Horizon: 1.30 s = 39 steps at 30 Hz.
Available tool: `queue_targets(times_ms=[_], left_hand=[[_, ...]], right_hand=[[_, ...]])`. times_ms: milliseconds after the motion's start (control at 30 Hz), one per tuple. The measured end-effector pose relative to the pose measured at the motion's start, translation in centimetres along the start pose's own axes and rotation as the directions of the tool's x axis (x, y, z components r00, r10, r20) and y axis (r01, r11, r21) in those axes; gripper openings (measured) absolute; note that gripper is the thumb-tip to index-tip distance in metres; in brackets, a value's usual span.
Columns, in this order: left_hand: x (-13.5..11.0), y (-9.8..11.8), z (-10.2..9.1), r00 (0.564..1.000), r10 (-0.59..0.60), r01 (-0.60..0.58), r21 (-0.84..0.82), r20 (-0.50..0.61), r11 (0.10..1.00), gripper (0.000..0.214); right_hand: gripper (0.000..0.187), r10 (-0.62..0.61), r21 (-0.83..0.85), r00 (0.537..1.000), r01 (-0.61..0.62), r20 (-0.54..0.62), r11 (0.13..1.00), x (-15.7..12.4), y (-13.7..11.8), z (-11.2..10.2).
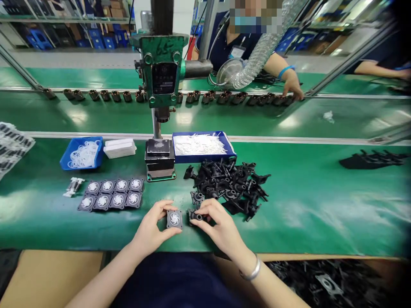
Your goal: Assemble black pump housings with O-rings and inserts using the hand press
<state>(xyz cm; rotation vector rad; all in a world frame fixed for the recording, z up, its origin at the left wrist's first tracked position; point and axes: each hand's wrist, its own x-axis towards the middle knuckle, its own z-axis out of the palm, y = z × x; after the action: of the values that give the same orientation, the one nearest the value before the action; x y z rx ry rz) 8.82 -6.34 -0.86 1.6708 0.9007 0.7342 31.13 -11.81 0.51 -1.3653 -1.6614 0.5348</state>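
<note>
My left hand (pixel 153 226) pinches a small square black part with a white impeller (pixel 174 219) at the near edge of the green bench. Right beside it, my right hand (pixel 215 222) grips a black plastic housing (pixel 195 216) with a round socket. The two parts sit almost touching. Behind my right hand lies a heap of the same black housings (pixel 231 183). Two rows of finished impeller squares (pixel 111 193) lie to the left of my left hand.
A green bench press (pixel 161 77) stands mid-bench over a black fixture block (pixel 159 156). A blue tray of white rings (pixel 81 152), a white box (pixel 120 148) and a blue tray of white pins (pixel 202 146) flank it. Across the conveyor, another person's hand (pixel 293 85) touches a row of brown parts (pixel 244 98).
</note>
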Motion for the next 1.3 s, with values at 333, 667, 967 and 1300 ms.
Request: queue_targets(times_ms=[333,667,967,1300], left_hand=[[0.1,-0.3,-0.1,0.997,0.071,-0.071,0.030,-0.010,0.997,0.053],[-0.2,-0.5,-0.3,0.994,0.107,-0.106,0.119,0.004,0.987,0.056],[0.0,0.5,-0.7,0.996,0.081,-0.085,0.171,0.031,0.982,0.054],[9.4,9.0,-9.5,0.860,0.472,-0.395,0.330,-0.196,0.857,0.034]], right_hand=[[0.012,-0.160,0.107,0.982,0.149,0.104,0.983,3.0,-3.7,2.5],[0.014,-0.087,0.149,0.983,0.063,0.159,0.987,2.2,-2.5,3.4],[0.015,-0.107,0.156,0.981,0.082,0.164,0.984,2.3,-2.4,3.6],[0.031,-0.523,-0.198,0.798,0.484,-0.299,0.852,18.4,-9.9,-7.8]])
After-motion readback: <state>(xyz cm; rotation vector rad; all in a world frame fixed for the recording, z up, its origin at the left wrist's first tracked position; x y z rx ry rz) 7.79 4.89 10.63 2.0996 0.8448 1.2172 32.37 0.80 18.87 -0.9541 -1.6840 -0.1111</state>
